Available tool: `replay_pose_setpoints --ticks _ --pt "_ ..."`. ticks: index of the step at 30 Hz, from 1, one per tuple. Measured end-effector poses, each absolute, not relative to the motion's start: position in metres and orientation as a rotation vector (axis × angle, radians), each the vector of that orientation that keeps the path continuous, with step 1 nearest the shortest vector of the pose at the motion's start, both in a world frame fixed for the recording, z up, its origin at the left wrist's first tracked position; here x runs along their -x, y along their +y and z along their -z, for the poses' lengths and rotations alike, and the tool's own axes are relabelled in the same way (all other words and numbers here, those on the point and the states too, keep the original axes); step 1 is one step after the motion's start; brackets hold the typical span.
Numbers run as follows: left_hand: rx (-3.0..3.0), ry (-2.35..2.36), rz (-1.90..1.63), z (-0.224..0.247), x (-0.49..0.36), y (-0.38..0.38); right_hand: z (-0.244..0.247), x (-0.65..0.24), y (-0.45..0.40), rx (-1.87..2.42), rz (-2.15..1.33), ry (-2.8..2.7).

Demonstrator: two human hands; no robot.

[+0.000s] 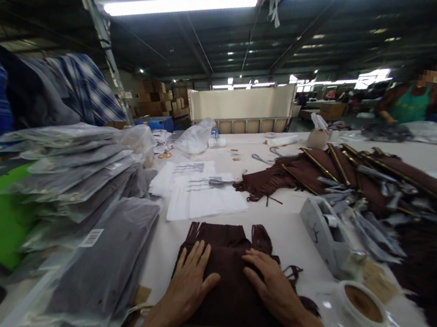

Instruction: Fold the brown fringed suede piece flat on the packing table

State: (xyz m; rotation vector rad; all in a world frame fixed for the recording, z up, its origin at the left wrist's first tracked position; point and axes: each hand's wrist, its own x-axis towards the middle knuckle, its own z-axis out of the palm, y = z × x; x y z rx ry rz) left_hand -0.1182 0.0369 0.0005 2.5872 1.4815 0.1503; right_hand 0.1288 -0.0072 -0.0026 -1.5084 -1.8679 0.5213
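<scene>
A dark brown fringed cloth piece (229, 292) lies folded on the white table in front of me, strips of fringe showing at its far edge. My left hand (190, 280) rests flat on its left side, fingers stretched out and thumb apart. On its right side lies my right hand (272, 282), palm down with the fingers extended. Neither hand grips anything. Thin brown ties (293, 272) stick out just beyond my right hand.
Bagged grey garments (103, 261) are stacked at left. White sheets (207, 195) lie ahead. A grey tape dispenser (327, 236), a tape roll (361, 308) and a heap of brown fringed pieces (349, 176) are at right. Orange-handled scissors (165, 155) lie farther back. A person in a green apron (410, 105) works at far right.
</scene>
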Motion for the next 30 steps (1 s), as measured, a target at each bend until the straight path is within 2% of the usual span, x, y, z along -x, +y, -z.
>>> replay_pose_setpoints --ticks 5,9,14,17,20,23,27,30 --pt "-2.716 1.372 -0.069 0.003 0.105 0.029 -0.014 -0.123 0.031 1.443 -0.563 -1.913" --pt "-2.840 1.347 -0.203 0.010 0.111 0.028 -0.021 -0.135 0.061 1.555 -0.487 -1.740" --pt "-3.176 0.954 -0.446 0.010 0.101 0.005 -0.048 -0.189 0.025 1.585 -0.497 -1.562" --pt "-3.372 0.687 -0.645 0.021 0.078 -0.011 -0.053 -0.215 -0.027 1.621 -0.754 -1.398" --pt "-3.398 0.818 -0.967 0.038 0.053 -0.019 -0.033 -0.227 -0.074 1.584 -1.160 -1.022" --pt "-3.282 0.915 -1.250 0.042 0.043 -0.017 -0.003 -0.225 -0.105 1.512 -1.306 -0.797" --pt "-3.346 0.705 -1.044 0.014 0.054 -0.004 0.021 -0.197 -0.125 1.302 -1.499 -0.578" --pt "-3.286 0.723 -0.994 -0.012 0.066 0.006 0.027 -0.156 -0.120 1.009 -1.696 -0.381"
